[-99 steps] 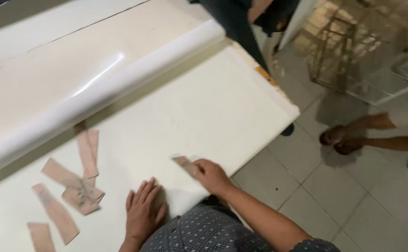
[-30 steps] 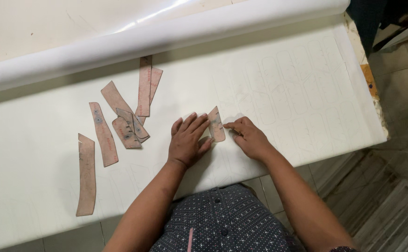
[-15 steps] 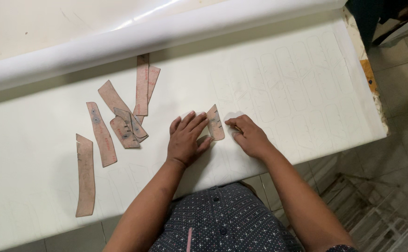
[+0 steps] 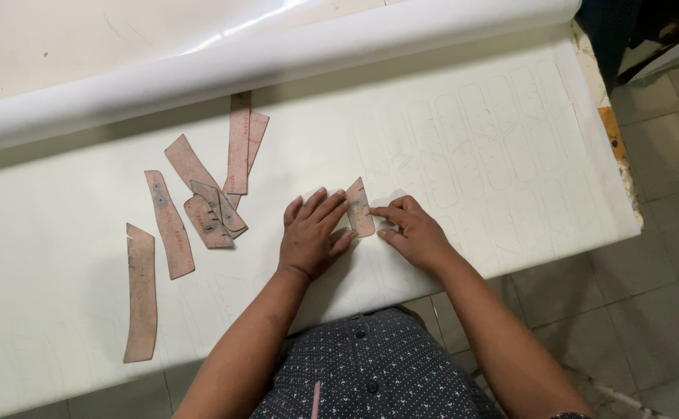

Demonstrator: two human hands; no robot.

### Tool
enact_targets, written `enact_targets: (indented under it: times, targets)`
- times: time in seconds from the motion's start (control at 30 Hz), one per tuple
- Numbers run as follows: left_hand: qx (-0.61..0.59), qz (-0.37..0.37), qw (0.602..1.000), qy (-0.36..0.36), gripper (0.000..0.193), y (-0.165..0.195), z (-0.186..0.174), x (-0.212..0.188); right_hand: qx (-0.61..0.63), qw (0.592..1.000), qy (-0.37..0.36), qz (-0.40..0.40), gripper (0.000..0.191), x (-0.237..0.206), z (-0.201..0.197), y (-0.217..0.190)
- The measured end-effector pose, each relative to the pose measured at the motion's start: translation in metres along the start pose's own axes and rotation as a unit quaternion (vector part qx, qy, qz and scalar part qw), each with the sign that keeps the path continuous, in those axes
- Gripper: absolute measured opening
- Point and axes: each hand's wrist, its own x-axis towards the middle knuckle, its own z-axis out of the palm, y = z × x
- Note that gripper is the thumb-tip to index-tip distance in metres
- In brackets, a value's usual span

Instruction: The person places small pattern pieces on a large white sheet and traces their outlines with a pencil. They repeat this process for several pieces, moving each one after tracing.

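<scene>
- Pressing flat, your left hand (image 4: 312, 233) has its fingers spread on the small brown template (image 4: 359, 207), which lies on the white sheet (image 4: 471, 155) covering the worktop.
- Your right hand (image 4: 411, 231) pinches something thin against the template's right edge; you cannot tell what.
- More brown templates (image 4: 192, 202) lie scattered to the left.

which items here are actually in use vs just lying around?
In use:
left hand pressing the white sheet
right hand at the small brown template

Lying about:
loose brown templates
long notched strip
white roll
</scene>
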Motion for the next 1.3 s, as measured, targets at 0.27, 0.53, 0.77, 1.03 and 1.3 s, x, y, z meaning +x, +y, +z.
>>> enact_targets:
  times: [0.27, 0.53, 0.77, 1.03, 1.3]
  targets:
    - [0.012, -0.009, 1.0, -0.019, 0.059, 0.0005, 0.001, 0.0011, -0.015, 1.0, -0.016, 0.012, 0.04, 0.0045, -0.0006, 0.001]
    - [0.005, -0.006, 1.0, -0.013, 0.056, 0.0019, -0.0013, 0.0009, -0.024, 1.0, -0.015, 0.012, 0.04, 0.0027, -0.0017, 0.0004]
    - [-0.004, -0.007, 1.0, -0.001, 0.054, 0.002, 0.001, -0.0003, -0.035, 0.999, -0.018, 0.019, 0.041, 0.003, 0.001, 0.0024]
    - [0.009, -0.003, 1.0, 0.004, 0.055, 0.0016, 0.0011, 0.0001, -0.045, 0.999, -0.015, 0.007, 0.045, -0.0014, -0.0001, -0.0034]
    - [-0.009, -0.026, 0.998, -0.059, 0.052, 0.0075, -0.0061, 0.0039, -0.034, 0.999, -0.011, -0.01, 0.05, -0.0031, 0.0019, -0.0012]
